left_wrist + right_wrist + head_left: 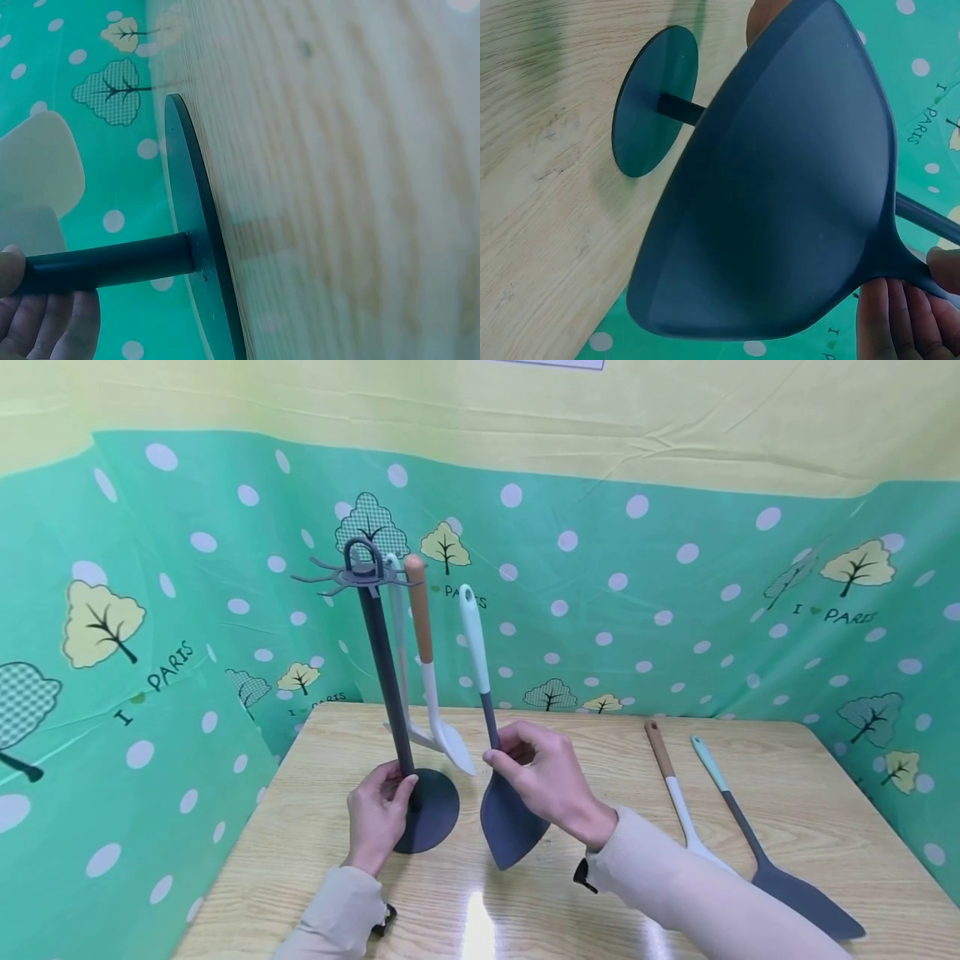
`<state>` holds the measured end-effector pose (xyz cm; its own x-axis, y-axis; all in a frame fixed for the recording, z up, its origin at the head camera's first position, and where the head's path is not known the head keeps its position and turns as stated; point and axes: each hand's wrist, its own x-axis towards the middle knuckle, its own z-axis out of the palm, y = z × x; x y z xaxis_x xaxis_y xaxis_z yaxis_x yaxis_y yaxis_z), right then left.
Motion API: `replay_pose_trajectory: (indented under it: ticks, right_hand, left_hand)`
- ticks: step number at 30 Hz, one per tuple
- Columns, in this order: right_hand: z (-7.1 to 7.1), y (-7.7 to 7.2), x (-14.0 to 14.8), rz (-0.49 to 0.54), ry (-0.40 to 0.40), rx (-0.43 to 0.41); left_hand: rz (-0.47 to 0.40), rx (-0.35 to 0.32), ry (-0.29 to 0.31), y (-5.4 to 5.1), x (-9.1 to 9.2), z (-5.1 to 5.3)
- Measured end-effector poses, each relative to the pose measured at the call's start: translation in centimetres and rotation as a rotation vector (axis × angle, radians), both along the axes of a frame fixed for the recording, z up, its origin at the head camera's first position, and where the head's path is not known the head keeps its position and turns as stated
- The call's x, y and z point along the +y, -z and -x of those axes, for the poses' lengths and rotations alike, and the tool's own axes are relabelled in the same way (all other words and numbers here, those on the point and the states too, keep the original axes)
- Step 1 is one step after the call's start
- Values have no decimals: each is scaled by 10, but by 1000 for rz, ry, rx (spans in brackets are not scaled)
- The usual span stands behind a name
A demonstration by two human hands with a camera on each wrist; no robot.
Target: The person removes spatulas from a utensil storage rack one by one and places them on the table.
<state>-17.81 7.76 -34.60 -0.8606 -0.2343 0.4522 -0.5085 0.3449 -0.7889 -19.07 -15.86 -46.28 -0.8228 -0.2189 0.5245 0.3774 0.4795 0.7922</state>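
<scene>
A printed cloth (562, 585) hung behind the wooden table (600, 745), and on this table stood the black stand (386, 677), which leaned a little to the left in the head view. The stand was the only holder in view: two utensils hung at its right side, one with a brown handle (420, 618) and one with a pale handle (398, 610) behind it, but I could not tell exactly which hooks carried them. The dark turner (510, 831) was to the right of the stand, apart from it, with its long axis nearly upright, the blade down and the mint handle (474, 635) tilted towards the stand. The holed end of this handle was lower in the view than the hook ring (363, 578) of the stand. Well to the right of the stand lay a white utensil (678, 802) and a second dark turner (742, 824). The right hand (551, 777), the nearer one to the upright turner, pinched its shaft just above the blade; the left hand (378, 814) gripped the stand's pole low, near its round base.
</scene>
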Motion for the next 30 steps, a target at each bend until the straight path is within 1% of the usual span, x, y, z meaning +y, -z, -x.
replay_pose_trajectory:
  ticks: [4,8,12,18,24,30]
  right_hand:
    - [-1,2,5,-26,10,4]
    - [-2,3,11,-53,34,-13]
    - [-4,5,17,-72,53,-38]
    - [-7,9,27,-93,76,-68]
    - [-7,13,38,-121,102,-122]
    - [-6,17,48,-145,129,-164]
  left_hand:
    - [0,-17,-1,0,0,0]
    - [2,-2,-2,0,0,0]
    - [-2,10,-2,0,0,0]
    - [-24,-17,6,1,0,0]
    - [-23,-14,7,2,0,0]
    - [-12,-19,-5,1,1,0]
